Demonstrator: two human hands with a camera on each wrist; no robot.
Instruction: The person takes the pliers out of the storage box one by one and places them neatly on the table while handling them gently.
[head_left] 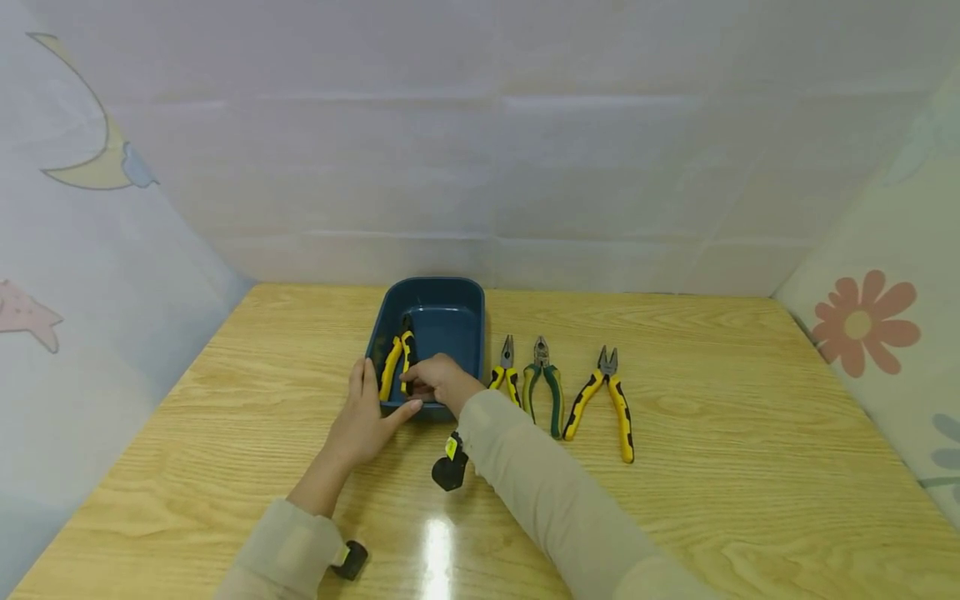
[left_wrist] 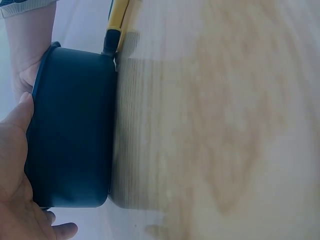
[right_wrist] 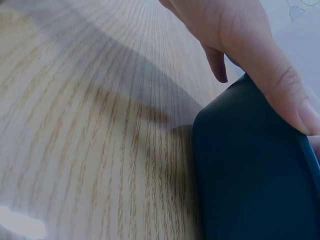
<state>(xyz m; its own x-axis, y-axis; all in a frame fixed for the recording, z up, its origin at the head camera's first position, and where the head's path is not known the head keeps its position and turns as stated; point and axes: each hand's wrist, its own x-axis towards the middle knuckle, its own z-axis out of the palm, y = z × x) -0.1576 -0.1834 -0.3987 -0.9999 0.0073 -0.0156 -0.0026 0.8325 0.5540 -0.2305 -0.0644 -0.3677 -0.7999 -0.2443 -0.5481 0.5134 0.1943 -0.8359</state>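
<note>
A dark blue tray (head_left: 446,292) stands on the wooden table, with yellow-and-black pliers (head_left: 389,371) inside along its left side, jaws toward the back. My left hand (head_left: 363,421) grips the tray's near left corner, fingers along the outer left wall and thumb on the near rim. In the left wrist view that thumb meets the rim of the tray (left_wrist: 72,130). My right hand (head_left: 442,382) reaches over the near rim into the tray, its curled fingers pinching the end of the pliers' right handle. Part of those fingers is hidden.
Right of the tray lie yellow-and-black long-nose pliers (head_left: 507,354), partly behind the right sleeve. Beside them are green-handled pliers (head_left: 555,392) and another yellow-and-black pair (head_left: 621,408). A pale wall (head_left: 495,183) rises behind the table (head_left: 750,433).
</note>
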